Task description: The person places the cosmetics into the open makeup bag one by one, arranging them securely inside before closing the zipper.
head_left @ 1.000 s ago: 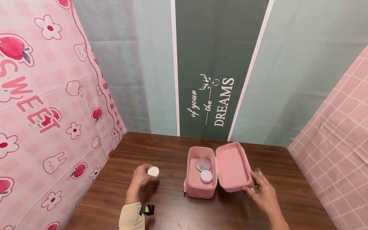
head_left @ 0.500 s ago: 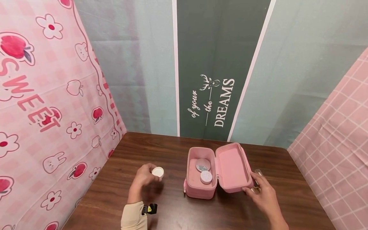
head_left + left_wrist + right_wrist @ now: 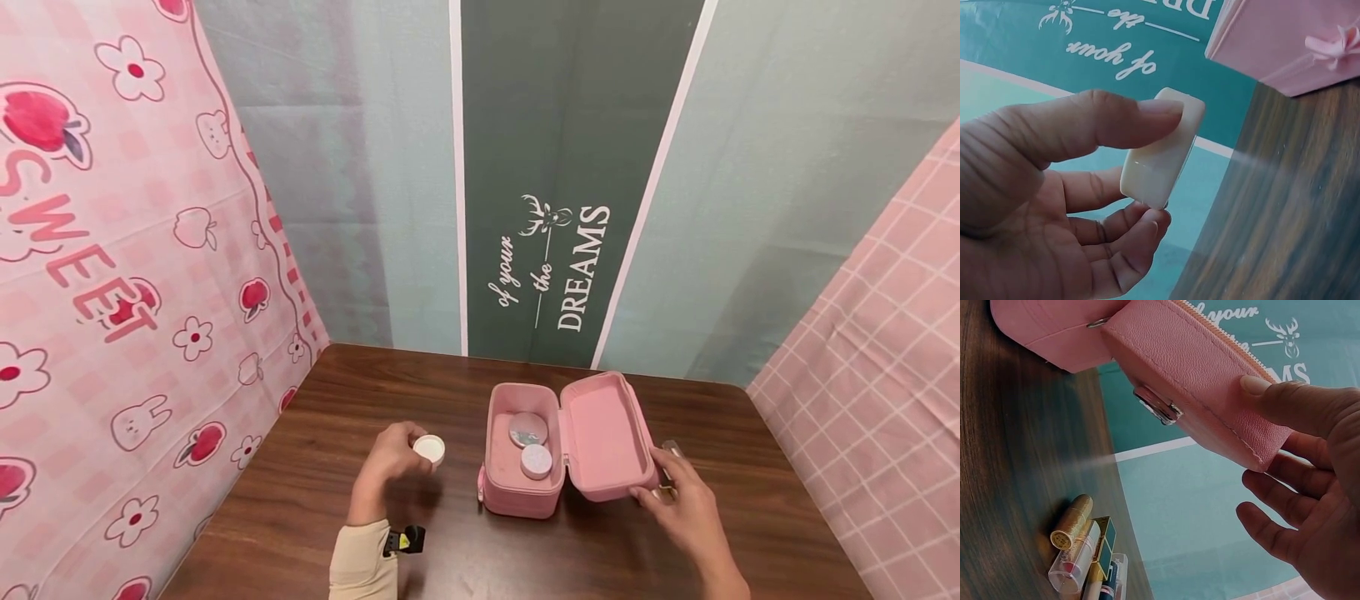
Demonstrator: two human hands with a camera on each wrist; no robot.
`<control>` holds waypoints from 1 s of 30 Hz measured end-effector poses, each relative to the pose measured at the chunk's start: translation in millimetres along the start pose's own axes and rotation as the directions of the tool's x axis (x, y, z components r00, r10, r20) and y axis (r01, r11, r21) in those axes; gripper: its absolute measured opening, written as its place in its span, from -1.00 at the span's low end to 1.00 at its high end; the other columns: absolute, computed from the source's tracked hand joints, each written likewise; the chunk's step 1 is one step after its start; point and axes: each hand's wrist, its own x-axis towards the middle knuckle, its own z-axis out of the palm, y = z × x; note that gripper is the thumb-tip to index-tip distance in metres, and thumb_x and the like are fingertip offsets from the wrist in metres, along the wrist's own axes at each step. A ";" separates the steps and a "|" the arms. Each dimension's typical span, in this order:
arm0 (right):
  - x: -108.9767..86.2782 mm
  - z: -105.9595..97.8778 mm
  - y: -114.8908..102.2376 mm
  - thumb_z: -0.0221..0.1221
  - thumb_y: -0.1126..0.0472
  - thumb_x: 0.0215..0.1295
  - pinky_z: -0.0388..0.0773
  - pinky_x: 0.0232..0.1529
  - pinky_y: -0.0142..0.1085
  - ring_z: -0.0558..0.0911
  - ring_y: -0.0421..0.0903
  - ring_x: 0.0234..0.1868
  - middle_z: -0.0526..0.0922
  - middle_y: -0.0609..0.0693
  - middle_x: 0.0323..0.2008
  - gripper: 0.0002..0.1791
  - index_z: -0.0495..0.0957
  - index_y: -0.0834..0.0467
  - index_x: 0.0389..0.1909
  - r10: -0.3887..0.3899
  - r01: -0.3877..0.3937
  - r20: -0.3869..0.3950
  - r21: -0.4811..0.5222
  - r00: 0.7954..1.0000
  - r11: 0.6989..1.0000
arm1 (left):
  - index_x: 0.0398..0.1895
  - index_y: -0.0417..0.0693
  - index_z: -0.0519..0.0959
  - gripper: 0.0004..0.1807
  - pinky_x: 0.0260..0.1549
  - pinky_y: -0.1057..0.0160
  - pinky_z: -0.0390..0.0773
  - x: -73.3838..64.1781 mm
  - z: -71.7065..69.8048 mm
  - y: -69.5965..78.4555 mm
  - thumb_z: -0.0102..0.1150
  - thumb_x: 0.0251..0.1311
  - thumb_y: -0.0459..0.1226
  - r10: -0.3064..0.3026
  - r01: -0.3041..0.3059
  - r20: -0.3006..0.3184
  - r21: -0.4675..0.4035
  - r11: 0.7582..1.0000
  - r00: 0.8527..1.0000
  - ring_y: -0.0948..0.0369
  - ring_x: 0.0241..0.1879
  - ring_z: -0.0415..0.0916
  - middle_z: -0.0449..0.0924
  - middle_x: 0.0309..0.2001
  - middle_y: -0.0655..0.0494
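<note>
My left hand (image 3: 396, 454) pinches a small round white case (image 3: 430, 450) above the table, left of the pink cosmetic case (image 3: 521, 503). In the left wrist view, the thumb lies on one face of the white case (image 3: 1163, 150), with fingers behind it. On the right, my right hand (image 3: 692, 504) holds the edge of the cosmetic case's raised lid (image 3: 606, 437). The right wrist view has the thumb on the lid's side (image 3: 1210, 387) near the zip. Inside the cosmetic case lie a larger round compact (image 3: 528, 428) and a smaller pale one (image 3: 536, 461).
Several lipstick tubes (image 3: 1082, 544) lie on the wooden table (image 3: 450, 550) beyond the lid, mostly hidden by my right hand in the head view. Printed cloths (image 3: 405, 167) hang behind the table and at both sides.
My left hand has moved to the right with the white case, closer to the cosmetic case. The right hand and the lid stay nearly where they were.
</note>
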 end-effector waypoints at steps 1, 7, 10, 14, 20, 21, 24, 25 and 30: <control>0.0 0.0 0.2 0.56 0.46 -0.29 0.37 -0.28 -0.78 0.46 -0.57 -0.14 0.67 0.32 -0.05 -0.29 0.59 0.39 0.05 0.000 0.000 0.002 -0.002 1.000 1.000 | -0.22 -0.29 0.67 -0.50 -0.38 0.25 0.47 0.4 0.6 1.5 0.53 -0.44 -0.49 0.001 -0.001 0.004 0.000 1.000 1.000 0.20 -0.43 0.46 0.64 -0.44 0.01; -0.2 0.4 -1.0 0.57 0.46 -0.30 0.40 -0.29 -0.75 0.49 -0.53 -0.16 0.68 0.31 -0.06 -0.29 0.60 0.38 0.05 0.004 -0.004 -0.002 -0.009 1.000 1.000 | -0.17 -0.34 0.65 -0.49 -0.33 0.22 0.50 0.1 5.0 10.5 0.55 -0.37 -0.49 0.000 0.000 0.032 -0.002 1.000 0.999 0.15 -0.37 0.50 0.66 -0.37 -0.05; 0.0 0.6 -1.3 0.56 0.46 -0.30 0.37 -0.27 -0.78 0.44 -0.58 -0.14 0.68 0.31 -0.06 -0.28 0.59 0.38 0.05 0.003 -0.003 -0.003 -0.005 1.000 1.000 | -0.18 -0.33 0.66 -0.49 -0.35 0.24 0.49 0.7 7.8 13.8 0.55 -0.38 -0.49 0.008 -0.008 0.039 -0.013 1.000 0.999 0.16 -0.38 0.49 0.66 -0.38 -0.04; 0.3 0.2 -1.3 0.56 0.47 -0.30 0.36 -0.27 -0.79 0.49 -0.52 -0.15 0.68 0.31 -0.06 -0.28 0.59 0.38 0.05 0.001 -0.001 -0.004 -0.006 1.000 1.000 | -0.19 -0.32 0.67 -0.50 -0.38 0.27 0.48 2.8 10.7 17.9 0.54 -0.38 -0.50 0.013 -0.010 0.060 -0.036 0.999 0.998 0.18 -0.39 0.48 0.65 -0.39 -0.03; -0.1 -0.7 -0.9 0.57 0.47 -0.30 0.43 -0.30 -0.71 0.52 -0.47 -0.17 0.68 0.29 -0.07 -0.28 0.60 0.37 0.05 0.009 -0.009 -0.006 -0.008 1.000 1.000 | -0.14 -0.31 0.66 -0.47 -0.33 0.25 0.49 8.9 12.2 23.5 0.55 -0.36 -0.52 0.013 -0.008 0.081 -0.059 0.998 0.997 0.15 -0.34 0.51 0.67 -0.32 -0.07; -0.1 -0.8 -0.8 0.57 0.47 -0.30 0.44 -0.30 -0.70 0.51 -0.49 -0.17 0.68 0.29 -0.07 -0.28 0.60 0.37 0.06 0.010 -0.010 -0.006 -0.006 1.000 1.000 | -0.14 -0.31 0.66 -0.47 -0.32 0.24 0.50 9.9 12.5 24.5 0.55 -0.36 -0.52 0.014 -0.008 0.084 -0.062 0.998 0.996 0.15 -0.33 0.51 0.67 -0.31 -0.07; -0.1 -0.9 -0.5 0.57 0.46 -0.30 0.42 -0.30 -0.72 0.51 -0.49 -0.17 0.68 0.29 -0.06 -0.28 0.60 0.37 0.06 0.010 -0.011 -0.005 -0.006 1.000 1.000 | -0.12 -0.31 0.65 -0.45 -0.31 0.24 0.50 12.3 13.3 27.6 0.56 -0.36 -0.52 0.025 -0.019 0.095 -0.068 0.998 0.995 0.15 -0.31 0.51 0.67 -0.29 -0.06; 0.0 -0.8 -0.4 0.57 0.46 -0.30 0.41 -0.30 -0.73 0.52 -0.47 -0.18 0.68 0.29 -0.06 -0.27 0.60 0.37 0.06 0.010 -0.010 -0.005 -0.007 1.000 1.000 | -0.12 -0.31 0.65 -0.45 -0.31 0.24 0.49 13.0 13.6 28.7 0.56 -0.37 -0.52 0.032 -0.026 0.099 -0.067 0.997 0.995 0.14 -0.32 0.51 0.67 -0.30 -0.06; 0.1 -0.4 0.0 0.57 0.46 -0.29 0.36 -0.29 -0.78 0.56 -0.40 -0.18 0.67 0.30 -0.05 -0.27 0.60 0.38 0.07 0.014 -0.014 -0.001 -0.008 1.000 1.000 | -0.13 -0.29 0.66 -0.45 -0.33 0.27 0.48 17.0 16.6 33.5 0.55 -0.38 -0.52 0.059 -0.049 0.120 -0.083 0.995 0.991 0.17 -0.34 0.50 0.66 -0.32 -0.05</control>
